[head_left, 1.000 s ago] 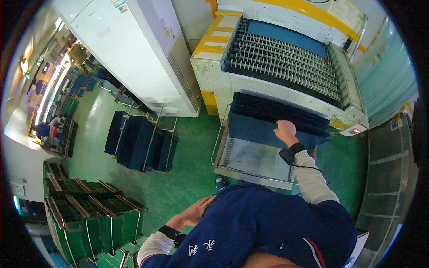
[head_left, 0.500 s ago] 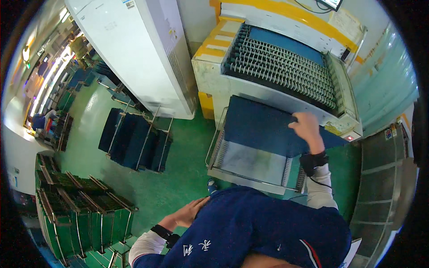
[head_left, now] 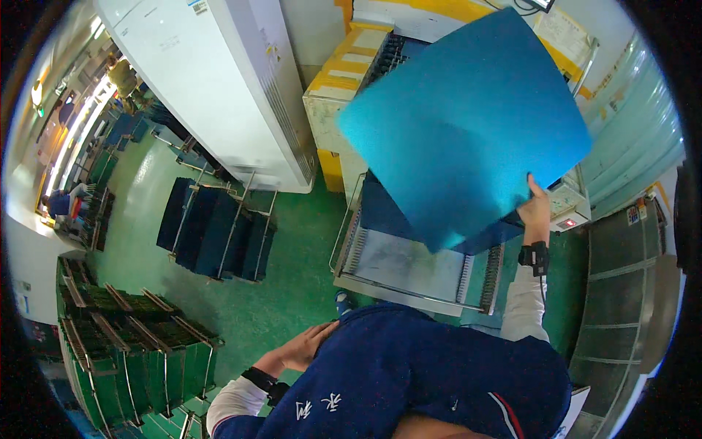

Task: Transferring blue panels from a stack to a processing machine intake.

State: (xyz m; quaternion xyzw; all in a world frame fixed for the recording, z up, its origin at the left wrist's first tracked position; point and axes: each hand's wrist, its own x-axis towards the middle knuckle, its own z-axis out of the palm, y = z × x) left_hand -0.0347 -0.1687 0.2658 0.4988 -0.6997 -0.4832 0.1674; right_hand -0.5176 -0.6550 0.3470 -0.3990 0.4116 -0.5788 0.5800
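A large square blue panel [head_left: 468, 124] is held up at a tilt in front of the roller machine [head_left: 340, 102]. My right hand [head_left: 536, 208] grips it near its lower right edge, the thumb on the face towards me. Most of the machine's rollers are hidden behind the panel. Below it, a slotted metal rack [head_left: 402, 293] carries dark blue panels [head_left: 382, 208] at its far side. My left hand [head_left: 303, 347] lies flat against my waist with its fingers stretched out, holding nothing.
A tall white cabinet [head_left: 212, 80] stands left of the machine. On the green floor are a rack of dark panels [head_left: 212, 230] and, nearer, a rack of green boards [head_left: 139, 358]. A grey metal cabinet [head_left: 614, 293] and a translucent curtain [head_left: 636, 124] are at the right.
My right hand was over the rack with its fingers curled; it has moved right and now holds the lighter-looking blue panel, raised and tilted. My left hand stays at my waist.
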